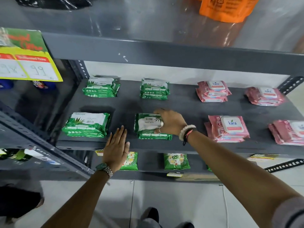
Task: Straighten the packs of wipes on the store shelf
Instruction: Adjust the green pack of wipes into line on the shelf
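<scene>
**Inspector:** Start at the shelf's front edge.

**Assistant:** The left hand [116, 149] lies flat over the front edge of the dark shelf [189, 106], fingers straight and pressed together, touching no pack. A metal watch [105, 169] sits on that wrist.

**Inspector:** The right hand?

**Assistant:** The right hand [170, 123] is curled over the right end of the top green pack [146, 123] in the front row, thumb and fingers gripping it. That pack is skewed on the green pack [154, 136] beneath it. Bead and cord bracelets [186, 131] are on the wrist.

**Inspector:** Neighbours in that row?

**Assistant:** A green stack [86, 124] near the front left corner; a pink stack [227, 128] to the right, another pink stack [287, 132] at the right edge.

**Inspector:** Back edge?

**Assistant:** Two green stacks [101, 88] [154, 89] on the left, two pink stacks [213, 91] [264, 96] on the right, all well apart.
</scene>
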The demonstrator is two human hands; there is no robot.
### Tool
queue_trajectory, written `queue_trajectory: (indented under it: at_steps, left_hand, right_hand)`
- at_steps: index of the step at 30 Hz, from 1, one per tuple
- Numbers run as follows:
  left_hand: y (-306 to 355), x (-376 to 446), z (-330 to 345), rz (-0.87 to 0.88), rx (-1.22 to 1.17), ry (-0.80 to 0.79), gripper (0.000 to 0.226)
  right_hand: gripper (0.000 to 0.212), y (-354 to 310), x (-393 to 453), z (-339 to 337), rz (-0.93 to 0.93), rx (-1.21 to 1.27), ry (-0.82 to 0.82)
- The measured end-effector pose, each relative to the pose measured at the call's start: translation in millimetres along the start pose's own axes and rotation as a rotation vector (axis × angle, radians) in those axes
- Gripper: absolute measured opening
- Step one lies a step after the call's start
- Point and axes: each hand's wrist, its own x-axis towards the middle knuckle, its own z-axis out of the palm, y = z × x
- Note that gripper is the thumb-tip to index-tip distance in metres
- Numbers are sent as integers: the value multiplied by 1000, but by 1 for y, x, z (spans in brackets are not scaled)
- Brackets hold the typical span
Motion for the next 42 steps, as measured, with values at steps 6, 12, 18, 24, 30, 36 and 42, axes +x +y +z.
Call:
queue_trajectory:
  at_steps: [6, 12, 18, 24, 30, 36, 42]
  left_hand:
    - [1, 0, 1, -6, 7, 15, 55]
    - [1, 0, 1, 8, -4, 31, 55]
    - [0, 0, 3, 5, 3, 23, 55]
    - [0, -1, 3, 10, 12, 30, 55]
    - [-1, 0, 5, 12, 13, 32, 54]
    - [0, 0, 5, 5, 8, 31, 54]
    - [0, 0, 4, -4, -7, 31, 55]
  right_hand:
    - [85, 0, 4, 3, -72, -9, -134]
    - [77, -8, 2, 1, 39, -11, -1]
    - [88, -21, 1, 11, 214, -112, 74]
    - [55, -9, 7, -3, -37, -175, 82]
    - [88, 2, 5, -9, -376, -486, -136]
    - [78, 3, 7, -10, -290, -485, -172]
    - [77, 0, 6, 3, -69, -245, 7]
